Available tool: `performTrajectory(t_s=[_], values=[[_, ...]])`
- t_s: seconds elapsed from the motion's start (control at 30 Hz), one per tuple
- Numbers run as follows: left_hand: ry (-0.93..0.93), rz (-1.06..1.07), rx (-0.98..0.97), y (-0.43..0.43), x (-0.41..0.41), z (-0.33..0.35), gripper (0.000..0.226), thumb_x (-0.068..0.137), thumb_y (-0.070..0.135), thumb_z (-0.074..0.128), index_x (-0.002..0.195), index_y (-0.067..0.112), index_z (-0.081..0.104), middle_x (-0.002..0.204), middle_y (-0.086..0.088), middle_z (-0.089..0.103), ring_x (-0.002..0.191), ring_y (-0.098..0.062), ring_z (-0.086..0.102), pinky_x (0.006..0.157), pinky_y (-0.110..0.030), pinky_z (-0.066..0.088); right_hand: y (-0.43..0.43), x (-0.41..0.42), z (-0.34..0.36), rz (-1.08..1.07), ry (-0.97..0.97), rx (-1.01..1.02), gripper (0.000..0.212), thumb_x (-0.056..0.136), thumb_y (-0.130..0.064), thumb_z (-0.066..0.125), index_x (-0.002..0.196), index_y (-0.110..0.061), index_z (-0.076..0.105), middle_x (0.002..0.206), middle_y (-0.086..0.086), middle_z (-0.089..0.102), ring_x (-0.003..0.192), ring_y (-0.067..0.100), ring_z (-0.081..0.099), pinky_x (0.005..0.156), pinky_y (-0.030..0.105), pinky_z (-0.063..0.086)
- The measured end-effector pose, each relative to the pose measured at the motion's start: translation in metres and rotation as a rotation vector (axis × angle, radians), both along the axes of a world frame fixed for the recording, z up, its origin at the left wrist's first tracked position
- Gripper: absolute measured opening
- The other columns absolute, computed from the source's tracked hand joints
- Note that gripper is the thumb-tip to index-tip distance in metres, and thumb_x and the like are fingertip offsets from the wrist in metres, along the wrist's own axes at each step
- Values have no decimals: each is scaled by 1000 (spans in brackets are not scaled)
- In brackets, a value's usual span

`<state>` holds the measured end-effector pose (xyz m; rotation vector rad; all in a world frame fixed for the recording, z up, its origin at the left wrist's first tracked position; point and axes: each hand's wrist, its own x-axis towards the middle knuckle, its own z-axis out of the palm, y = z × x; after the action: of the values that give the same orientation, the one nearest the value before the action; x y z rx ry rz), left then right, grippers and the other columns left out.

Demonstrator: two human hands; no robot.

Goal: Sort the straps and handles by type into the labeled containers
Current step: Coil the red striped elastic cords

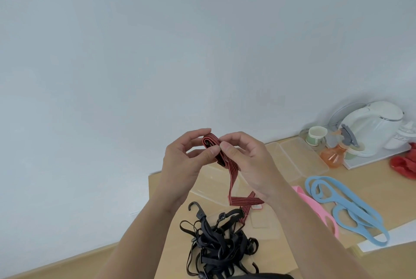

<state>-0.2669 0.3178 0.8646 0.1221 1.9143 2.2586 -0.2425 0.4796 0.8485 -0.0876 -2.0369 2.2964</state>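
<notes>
A red strap with black stripes (231,175) is held up above the table, folded at its top end. My left hand (186,161) pinches the folded end between thumb and fingers. My right hand (247,161) pinches the same strap right beside it. The strap's loose end hangs down to the table near a small label (257,206). Below lies a tangled pile of black straps with hooks (220,247). Blue rubber handles (344,206) and a pink handle (315,209) lie at the right. Clear plastic containers (299,161) stand behind my hands.
At the back right stand a white kettle (371,125) on a tray, a paper cup (317,135), an orange spray bottle (337,152) and a red cloth (405,163). The wooden table's left edge (149,188) drops to the floor. A white sheet (394,238) lies at the right.
</notes>
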Motion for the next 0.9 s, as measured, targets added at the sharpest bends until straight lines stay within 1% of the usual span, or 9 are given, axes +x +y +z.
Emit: performTrajectory(t_s=[0.13,0.27,0.37,0.43,0.57,0.67,0.77,0.87,0.9], values=[[-29,87,126,0,-3,-5,35,78,9,81,111,3,72,106,-19,73,99,-45,71,86,-46,62,8,3,-4,82,-34,35,20,95,-13,69,110,-24,75,98,-2,74,88,18,71,75,32,57],[-76,148,264,2,-2,-7,34,75,7,78,107,1,70,104,-17,69,95,-35,72,79,-36,61,12,3,-6,115,-32,35,30,91,-8,72,119,-18,73,102,2,77,90,20,71,80,27,55],[-89,183,345,4,-1,-11,25,81,4,74,105,1,67,105,-13,67,95,-28,72,80,-34,61,12,2,-7,63,-8,-10,32,88,0,73,117,-12,72,98,3,78,89,12,72,78,21,54],[-82,200,378,4,1,-12,18,86,-1,70,104,1,65,99,-7,69,94,-25,72,80,-34,61,12,2,-7,25,20,-9,31,87,0,74,116,-12,72,99,1,79,92,10,73,78,19,54],[-65,234,421,8,5,-11,14,90,-6,65,102,2,64,96,-6,69,92,-24,72,80,-34,61,8,2,-9,-11,72,24,31,85,-8,78,114,-15,73,103,-2,79,99,12,73,84,21,54],[-63,231,430,8,7,-12,11,90,-3,66,97,5,65,103,-13,69,99,-30,70,82,-36,60,7,2,-8,-16,98,12,32,82,-16,79,113,-17,75,103,0,79,98,14,73,87,24,55],[-75,184,403,4,7,-11,7,91,1,66,88,7,68,105,-19,72,102,-36,71,83,-34,59,9,2,-9,-29,93,-88,34,78,-22,76,111,-14,75,100,10,78,93,21,74,89,29,57],[-98,126,376,3,7,-10,1,85,4,69,84,4,69,97,-18,74,96,-32,72,82,-33,60,10,0,-11,-76,88,-196,30,82,-20,72,109,-10,76,101,16,77,93,27,74,87,32,57],[-104,109,360,3,7,-10,5,82,5,71,85,2,70,97,-20,73,96,-32,72,83,-34,60,9,-1,-11,-101,91,-209,27,83,-20,72,108,-10,77,100,16,77,92,27,74,86,33,57]])
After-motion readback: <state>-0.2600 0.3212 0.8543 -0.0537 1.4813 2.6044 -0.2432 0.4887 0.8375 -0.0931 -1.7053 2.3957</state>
